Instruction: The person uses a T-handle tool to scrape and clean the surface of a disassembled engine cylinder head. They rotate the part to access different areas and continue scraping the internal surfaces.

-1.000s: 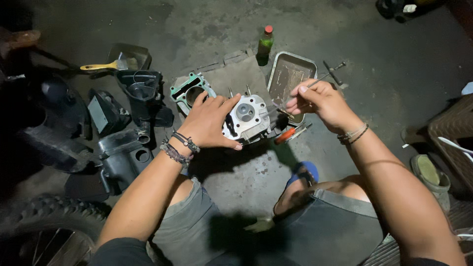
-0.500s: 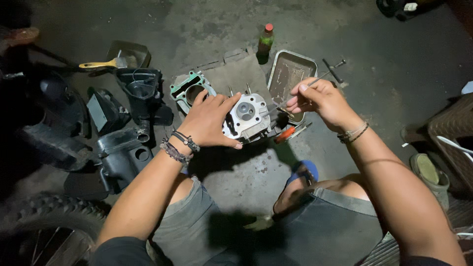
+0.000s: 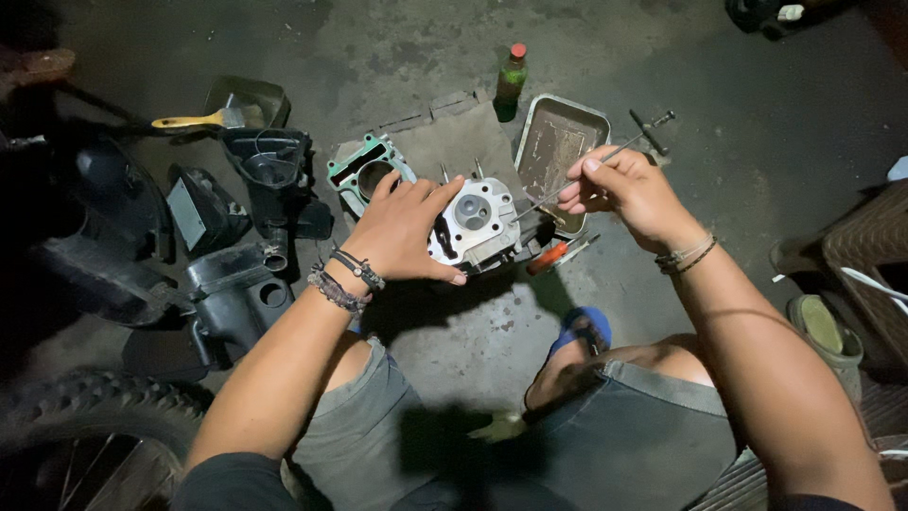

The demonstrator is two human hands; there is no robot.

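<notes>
A silver engine cylinder head (image 3: pixel 478 220) rests on a piece of cardboard (image 3: pixel 445 142) on the floor. My left hand (image 3: pixel 402 232) grips its left side and steadies it. My right hand (image 3: pixel 626 192) pinches a thin metal rod tool (image 3: pixel 567 185) whose tip reaches into the head's right side. An orange-handled screwdriver (image 3: pixel 551 255) lies just right of the head. A cylinder block with a green gasket (image 3: pixel 364 170) sits behind my left hand.
A grey metal tray (image 3: pixel 560 137) and a green bottle with a red cap (image 3: pixel 511 80) stand behind the head. Black plastic motorcycle parts (image 3: pixel 241 237) and a yellow-handled brush (image 3: pixel 203 120) lie left. A tyre (image 3: pixel 85 426) is bottom left, a brown basket (image 3: pixel 875 255) right.
My right hand has lowered slightly with the rod toward the cylinder head. My left hand keeps its grip on the head.
</notes>
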